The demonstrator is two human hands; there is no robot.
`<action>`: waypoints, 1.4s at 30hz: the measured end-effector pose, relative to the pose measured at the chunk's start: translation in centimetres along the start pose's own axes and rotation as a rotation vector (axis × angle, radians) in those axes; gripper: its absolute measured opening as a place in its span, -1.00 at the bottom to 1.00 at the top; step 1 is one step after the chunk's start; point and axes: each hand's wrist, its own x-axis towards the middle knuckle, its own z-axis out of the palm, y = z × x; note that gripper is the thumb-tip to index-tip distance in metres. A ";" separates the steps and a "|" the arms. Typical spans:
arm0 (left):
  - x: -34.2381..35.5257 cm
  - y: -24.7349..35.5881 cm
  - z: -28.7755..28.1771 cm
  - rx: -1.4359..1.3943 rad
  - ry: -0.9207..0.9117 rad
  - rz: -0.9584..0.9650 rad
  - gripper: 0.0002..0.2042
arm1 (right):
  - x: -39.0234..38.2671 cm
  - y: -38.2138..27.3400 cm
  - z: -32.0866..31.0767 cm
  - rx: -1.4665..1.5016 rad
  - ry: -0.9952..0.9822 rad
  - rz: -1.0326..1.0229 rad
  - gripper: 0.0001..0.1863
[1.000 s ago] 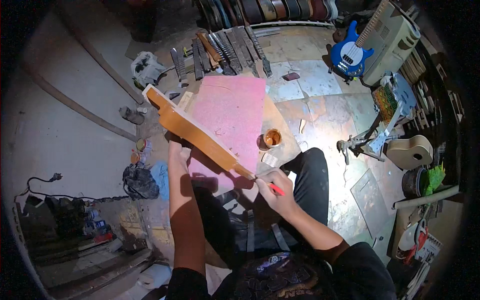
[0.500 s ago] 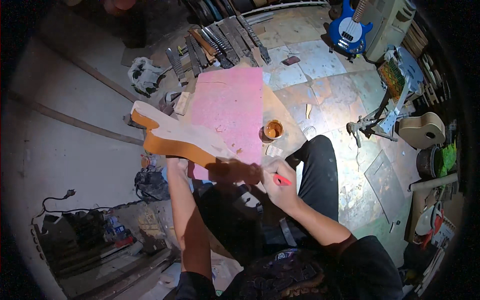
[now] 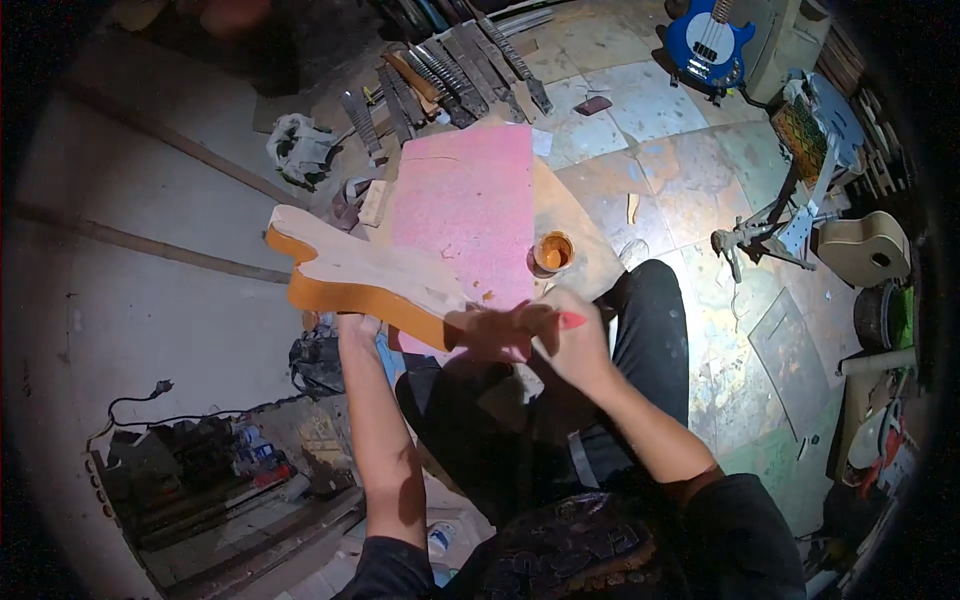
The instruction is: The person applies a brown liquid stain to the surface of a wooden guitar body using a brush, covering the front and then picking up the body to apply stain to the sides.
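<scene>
A guitar body with a pale, bare top face and orange-coated side edge is held tilted above a pink sheet. My left hand supports it from below, its fingers mostly hidden under the wood. Closed around a red-handled paintbrush, my right hand is beside the near right end of the body. Shadow hides the brush head, so whether it touches the edge cannot be seen. Right of the pink sheet stands an open cup of orange-brown paint, close above my right hand.
The sheet lies on a wooden board. Beyond it are several guitar necks and a white plastic bag. A blue bass guitar, a metal stand and an acoustic guitar body stand to the right.
My right hand with the brush has moved a little up and turned, so less of the red handle shows. The whole view has shifted slightly; my left hand still supports the guitar body.
</scene>
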 end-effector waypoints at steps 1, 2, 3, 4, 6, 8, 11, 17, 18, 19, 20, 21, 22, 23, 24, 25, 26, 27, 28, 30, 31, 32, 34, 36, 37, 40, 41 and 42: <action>0.0 0.1 -0.2 0.006 0.017 -0.005 -0.51 | -0.2 1.3 -0.1 0.113 0.144 0.167 -0.95; -0.2 0.1 -0.3 0.006 0.037 -0.011 -0.51 | 0.5 0.3 -1.2 0.137 0.207 0.185 -0.96; -0.4 0.1 -0.5 0.005 0.058 -0.016 -0.51 | 1.3 -0.7 -2.1 0.162 0.268 0.203 -0.96; -0.6 0.1 -0.1 -0.006 0.053 0.002 -0.51 | 2.0 -0.4 -2.9 0.098 0.294 0.232 -0.93; -0.9 0.0 0.6 -0.030 0.045 0.039 -0.52 | 3.5 1.3 -4.4 -0.032 0.344 0.288 -0.87; -0.6 -0.7 1.7 -0.010 0.067 0.027 -0.53 | 4.6 3.9 -5.8 -0.204 0.324 0.164 -0.85; -1.0 0.3 1.2 -0.005 0.108 0.015 -0.52 | 6.3 5.9 -5.3 -0.273 0.213 0.155 -0.84; -0.9 -0.3 1.8 -0.059 0.117 -0.012 -0.53 | 8.1 10.2 -2.7 -0.558 -0.128 0.193 -0.82; -0.8 -0.5 2.0 -0.062 0.104 -0.020 -0.54 | 7.9 10.7 -2.8 -0.600 -0.178 0.241 -0.81; -1.2 -0.6 2.3 -0.065 0.133 -0.029 -0.54 | 7.8 10.8 -2.7 -0.584 -0.168 0.240 -0.81; -1.8 -0.5 3.0 -0.067 0.159 -0.038 -0.55 | 7.8 10.7 -2.6 -0.568 -0.155 0.238 -0.80; -2.1 -0.4 3.6 -0.069 0.184 -0.048 -0.56 | 7.9 10.7 -2.7 -0.553 -0.141 0.237 -0.80; -1.9 -0.3 3.0 -0.056 0.187 -0.016 -0.56 | 7.9 10.8 -2.3 -0.571 -0.116 0.205 -0.79; -1.5 -0.2 2.6 -0.044 0.190 0.014 -0.57 | 7.8 11.0 -1.9 -0.588 -0.090 0.174 -0.79; -1.3 -0.1 2.0 -0.031 0.192 0.045 -0.57 | 7.7 11.2 -1.6 -0.604 -0.063 0.143 -0.78; -1.4 -0.2 2.5 -0.023 0.172 0.028 -0.57 | 7.5 11.7 -1.7 -0.617 -0.085 0.154 -0.78; -1.5 -0.2 2.9 -0.015 0.152 0.012 -0.57 | 7.2 12.1 -1.9 -0.629 -0.107 0.165 -0.77; -1.7 -0.2 3.4 -0.007 0.132 -0.004 -0.58 | 7.0 12.5 -2.1 -0.642 -0.129 0.177 -0.77; -2.0 -0.1 3.9 -0.012 0.146 -0.015 -0.58 | 6.9 12.8 -2.3 -0.647 -0.125 0.146 -0.74; -2.3 -0.2 5.1 -0.023 0.172 -0.040 -0.59 | 6.6 13.3 -3.0 -0.682 -0.076 0.091 -0.72; -2.2 0.0 4.3 -0.028 0.164 -0.024 -0.58 | 6.5 12.8 -2.6 -0.685 -0.060 0.061 -0.71; -1.6 -0.1 3.4 -0.035 0.147 -0.014 -0.57 | 6.5 12.4 -2.4 -0.681 -0.054 0.098 -0.71; -0.8 -0.3 2.3 -0.039 0.134 -0.003 -0.55 | 6.7 11.6 -1.9 -0.676 -0.040 0.174 -0.70; -0.4 -0.4 1.8 -0.032 0.140 -0.003 -0.55 | 6.8 10.5 -2.0 -0.623 -0.002 0.160 -0.69; -0.4 -0.5 2.0 -0.027 0.126 -0.004 -0.55 | 6.9 10.0 -2.2 -0.600 0.019 0.153 -0.68; 0.0 -0.6 2.1 -0.024 0.103 0.005 -0.55 | 6.8 9.2 -2.4 -0.565 0.097 0.181 -0.68; 0.2 -0.6 1.9 -0.032 0.107 0.016 -0.55 | 6.8 8.8 -2.4 -0.531 0.145 0.222 -0.69; 0.5 -0.5 1.6 -0.040 0.110 0.026 -0.55 | 6.7 8.4 -2.4 -0.497 0.192 0.262 -0.69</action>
